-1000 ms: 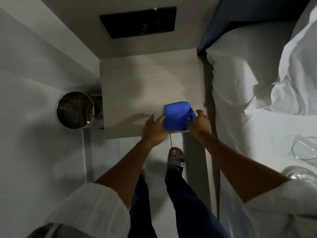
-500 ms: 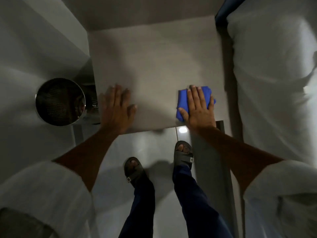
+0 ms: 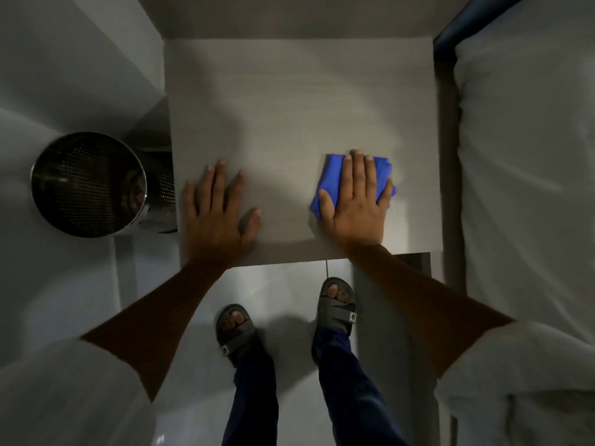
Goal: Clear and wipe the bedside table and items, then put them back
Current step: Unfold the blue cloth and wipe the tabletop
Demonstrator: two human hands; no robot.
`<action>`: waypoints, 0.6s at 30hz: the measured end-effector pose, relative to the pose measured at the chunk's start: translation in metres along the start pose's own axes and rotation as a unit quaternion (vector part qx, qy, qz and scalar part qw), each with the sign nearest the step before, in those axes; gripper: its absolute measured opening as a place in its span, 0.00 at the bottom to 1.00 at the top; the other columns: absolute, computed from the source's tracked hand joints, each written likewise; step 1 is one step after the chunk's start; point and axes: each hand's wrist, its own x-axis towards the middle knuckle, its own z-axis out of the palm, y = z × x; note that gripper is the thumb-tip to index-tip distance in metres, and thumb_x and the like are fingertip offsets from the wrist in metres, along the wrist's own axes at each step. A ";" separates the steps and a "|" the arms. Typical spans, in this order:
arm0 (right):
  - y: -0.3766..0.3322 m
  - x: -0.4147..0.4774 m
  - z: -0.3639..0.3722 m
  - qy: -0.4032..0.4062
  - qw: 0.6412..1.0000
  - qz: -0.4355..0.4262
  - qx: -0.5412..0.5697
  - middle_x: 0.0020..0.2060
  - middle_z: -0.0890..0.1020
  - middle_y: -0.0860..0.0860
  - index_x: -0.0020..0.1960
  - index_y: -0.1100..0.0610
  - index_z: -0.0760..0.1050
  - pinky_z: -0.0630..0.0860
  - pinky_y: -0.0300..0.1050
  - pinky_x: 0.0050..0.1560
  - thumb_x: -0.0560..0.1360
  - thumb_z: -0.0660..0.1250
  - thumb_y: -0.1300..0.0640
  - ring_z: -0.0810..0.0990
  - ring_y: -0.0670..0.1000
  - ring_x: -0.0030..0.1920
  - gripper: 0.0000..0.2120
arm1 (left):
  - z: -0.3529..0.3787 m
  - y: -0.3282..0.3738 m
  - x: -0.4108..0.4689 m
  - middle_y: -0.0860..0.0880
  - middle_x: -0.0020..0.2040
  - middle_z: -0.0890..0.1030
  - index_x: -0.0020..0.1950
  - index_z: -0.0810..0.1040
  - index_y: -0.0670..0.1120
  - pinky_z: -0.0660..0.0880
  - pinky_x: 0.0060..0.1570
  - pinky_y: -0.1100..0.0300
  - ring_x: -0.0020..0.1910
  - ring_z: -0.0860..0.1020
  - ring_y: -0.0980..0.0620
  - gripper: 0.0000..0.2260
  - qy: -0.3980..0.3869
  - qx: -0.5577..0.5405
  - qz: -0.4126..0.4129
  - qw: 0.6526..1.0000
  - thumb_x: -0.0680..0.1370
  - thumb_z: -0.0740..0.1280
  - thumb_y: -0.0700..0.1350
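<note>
Blue cloth point(image 3: 328, 175) lies pinned under our right hand point(image 3: 354, 204), near the table's point(image 3: 289, 91) front right corner. Our palm presses flat on it with the fingers spread wide and pointing toward the wall, so we hold the cloth down by pressure and grip nothing. Folded edges of the cloth show to the left of the thumb and past the little finger.

Our left hand point(image 3: 215, 217) rests flat and wide on the front left part of the table, empty, well apart from the cloth; we judge it is only bracing us.

What the wipe turns on is this: the bare tabletop stretches away from the cloth toward the wall and to the left, while the bed point(image 3: 521, 188) edge is just beside it on the right. So we judge the stroke has to run forward or leftward, and the right hand, already on the cloth, is the one to make it.

No items stand on the table, so we take the clearing as done and the wiping as under way. A metal bin point(image 3: 87, 185) sits on the floor just left of the table.
</note>
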 end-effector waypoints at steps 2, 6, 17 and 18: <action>-0.024 0.001 0.005 0.002 0.998 -0.058 0.004 0.78 0.59 0.54 0.78 0.57 0.55 0.47 0.65 0.74 0.79 0.51 0.39 0.53 0.55 0.78 0.33 | -0.001 0.000 0.000 0.43 0.81 0.56 0.80 0.54 0.51 0.49 0.77 0.43 0.80 0.54 0.43 0.32 -0.001 0.000 0.001 1.000 0.79 0.49 0.64; -0.040 -0.018 0.015 0.013 0.992 -0.128 0.012 0.77 0.62 0.54 0.77 0.57 0.57 0.48 0.64 0.74 0.79 0.52 0.39 0.55 0.54 0.78 0.33 | -0.001 -0.002 -0.001 0.43 0.81 0.55 0.80 0.52 0.51 0.49 0.77 0.43 0.80 0.54 0.43 0.32 -0.004 0.001 0.004 1.000 0.79 0.47 0.64; 0.088 -0.049 -0.002 -0.050 0.996 -0.074 -0.016 0.78 0.56 0.54 0.78 0.55 0.49 0.45 0.64 0.74 0.80 0.46 0.39 0.48 0.52 0.78 0.32 | -0.001 -0.003 -0.001 0.43 0.81 0.53 0.81 0.51 0.51 0.50 0.77 0.41 0.80 0.53 0.43 0.32 -0.007 0.013 0.005 1.000 0.79 0.46 0.64; 0.098 -0.044 -0.008 -0.050 0.997 -0.050 -0.007 0.79 0.55 0.54 0.79 0.55 0.49 0.46 0.65 0.74 0.80 0.46 0.39 0.49 0.52 0.78 0.32 | -0.002 -0.003 -0.001 0.43 0.81 0.54 0.80 0.52 0.51 0.50 0.77 0.41 0.80 0.53 0.42 0.32 -0.003 0.012 0.004 1.000 0.79 0.47 0.64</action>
